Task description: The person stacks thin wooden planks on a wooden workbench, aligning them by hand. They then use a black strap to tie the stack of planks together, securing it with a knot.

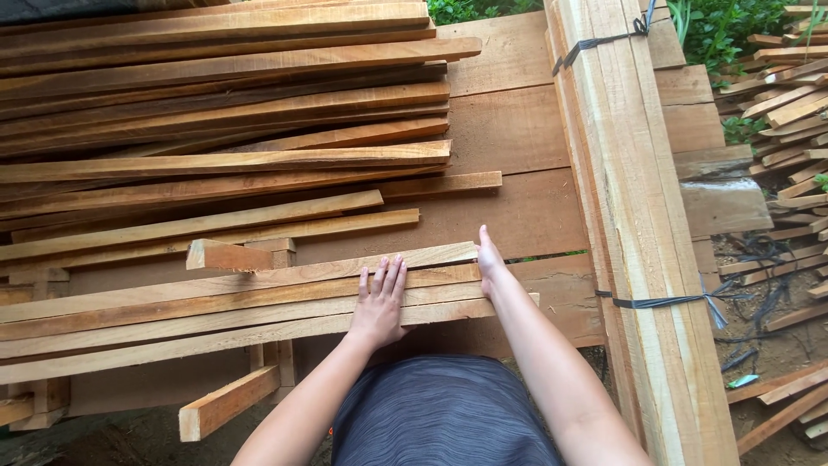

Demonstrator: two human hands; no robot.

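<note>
Step in hand, as judged: a small stack of wooden slats [233,306] is being squared up at its right-hand ends.

- The stack lies across a low timber rack [226,404] at the near edge of the plank platform [517,138], directly in front of the person.
- Left hand [379,306] is laid flat on top of the slats, palm down, fingers straight and close together, nothing gripped.
- Right hand [489,263] is set edge-on against the slat ends, fingers extended and together, thumb side hidden; pressing, not clamping.
- The ends are seen slightly staggered: the lowest slat sticks out further right than the upper ones.

Next move, as judged: ends to be pushed flush while the top is held down, so the layers don't slide.

Outward:
- A loose pile of slats [216,112] is spread over the far left of the platform, ends uneven.
- A tied bundle of slats [638,216] runs along the platform's right edge, bound by a dark strap [668,301] near the middle and another dark strap [604,39] near the far end.
- More loose slats [789,121] are heaped on the ground at far right, with greenery behind.
- A small teal scrap [742,380] lies on the dirt near them; kind cannot be told.

No packages, labels or signs are visible.
</note>
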